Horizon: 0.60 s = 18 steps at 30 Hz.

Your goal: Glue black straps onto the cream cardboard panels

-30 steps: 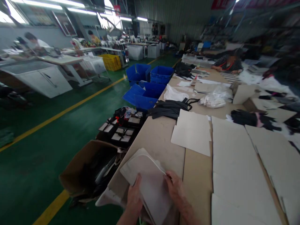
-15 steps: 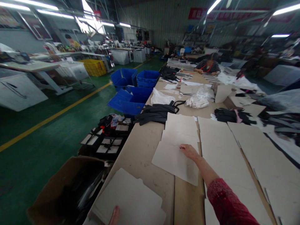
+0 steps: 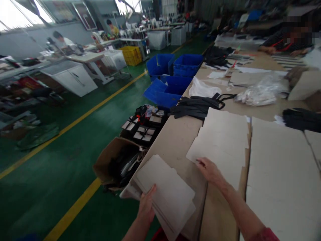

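My left hand (image 3: pixel 146 206) grips the near edge of a stack of pale card sheets (image 3: pixel 167 191) lying at the table's near left corner. My right hand (image 3: pixel 210 170) lies flat, fingers spread, on the near edge of a laid-out pale sheet (image 3: pixel 218 153) that overlaps two more sheets (image 3: pixel 227 125) beyond it. Large pale boards (image 3: pixel 278 167) cover the table to the right of that hand.
Black straps (image 3: pixel 198 106), a white bag (image 3: pixel 203 89) and clear plastic bags (image 3: pixel 260 92) lie farther along the long table (image 3: pixel 175 140). An open cardboard box (image 3: pixel 114 164), black boxes (image 3: pixel 142 129) and blue bins (image 3: pixel 173 77) stand on the green floor at left. A person (image 3: pixel 288 40) works at the far end.
My right hand took a sheet from the stack, reached out and laid it on the table's sheets, where it stays. My left hand stayed on the stack. The view has tilted down.
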Each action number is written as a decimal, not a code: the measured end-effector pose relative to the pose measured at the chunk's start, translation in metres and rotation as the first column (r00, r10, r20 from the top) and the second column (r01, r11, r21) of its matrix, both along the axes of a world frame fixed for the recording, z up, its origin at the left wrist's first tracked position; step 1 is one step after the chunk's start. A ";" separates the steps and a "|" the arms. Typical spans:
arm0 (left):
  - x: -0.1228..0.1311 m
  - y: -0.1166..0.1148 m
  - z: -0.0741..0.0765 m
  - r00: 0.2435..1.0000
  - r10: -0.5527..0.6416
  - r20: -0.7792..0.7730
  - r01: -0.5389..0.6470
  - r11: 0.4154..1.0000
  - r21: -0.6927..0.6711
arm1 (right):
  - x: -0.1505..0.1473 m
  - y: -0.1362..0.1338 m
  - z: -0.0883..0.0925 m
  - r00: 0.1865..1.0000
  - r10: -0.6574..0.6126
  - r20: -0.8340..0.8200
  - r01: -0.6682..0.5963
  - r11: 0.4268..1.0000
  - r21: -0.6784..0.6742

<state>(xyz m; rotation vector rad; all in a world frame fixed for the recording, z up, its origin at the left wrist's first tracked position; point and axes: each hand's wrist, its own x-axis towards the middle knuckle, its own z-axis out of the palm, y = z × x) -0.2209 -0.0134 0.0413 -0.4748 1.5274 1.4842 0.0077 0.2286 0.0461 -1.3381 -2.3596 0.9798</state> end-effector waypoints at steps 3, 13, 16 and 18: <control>0.002 -0.005 0.000 1.000 0.029 -0.003 -0.029 0.999 0.025 | -0.041 -0.070 -0.011 0.995 0.056 -0.078 -0.061 0.996 -0.065; 0.000 -0.009 0.017 0.999 -0.043 0.018 0.041 0.993 0.115 | -0.079 -0.145 0.014 0.965 -0.080 -0.249 0.087 0.996 0.016; -0.003 -0.004 0.021 0.997 -0.058 0.055 0.053 0.996 0.076 | -0.078 -0.153 0.021 0.958 -0.088 -0.273 0.084 0.996 -0.027; -0.004 -0.001 0.021 0.995 -0.038 0.089 0.035 0.999 0.036 | -0.069 -0.140 0.024 0.961 -0.134 -0.242 0.127 0.991 -0.045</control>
